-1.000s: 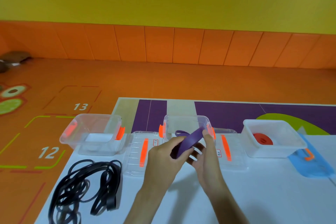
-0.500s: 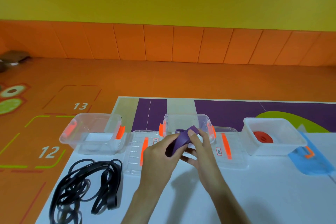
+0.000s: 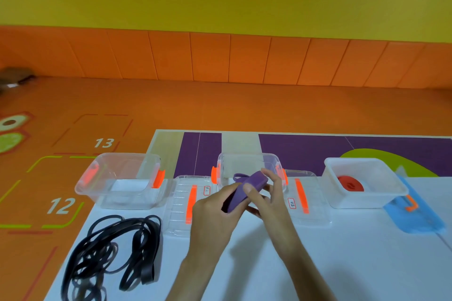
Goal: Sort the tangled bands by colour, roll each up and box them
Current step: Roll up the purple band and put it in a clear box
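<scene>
Hands first: left hand (image 3: 216, 212) has its fingers curled round the lower end of a flat purple rubber band (image 3: 248, 189). Right hand (image 3: 267, 199) pinches the upper end, thumb on top, other fingers spread behind. Band is a flattened coil held in the air, just in front of the middle clear plastic box with orange latches (image 3: 247, 161). A loose loop pokes out the far side (not wound in yet).

Step looks like the roll-up, nearly finished. To do it well, left hand should clamp the core while right hand feeds the loose loop round, edges lined up, with some pull so the layers lie tight. Rubber will likely spring open, so one hand ought to hold it until it is down inside the box. Middle box seems the target, though that is a guess.

Coiled red band (image 3: 351, 184) lies in the white plastic tub (image 3: 359, 200) at right. Tangle of thin black bands (image 3: 115, 252) lies on the white table (image 3: 342, 264) at left, near the left clear box (image 3: 122, 166), probably next.
</scene>
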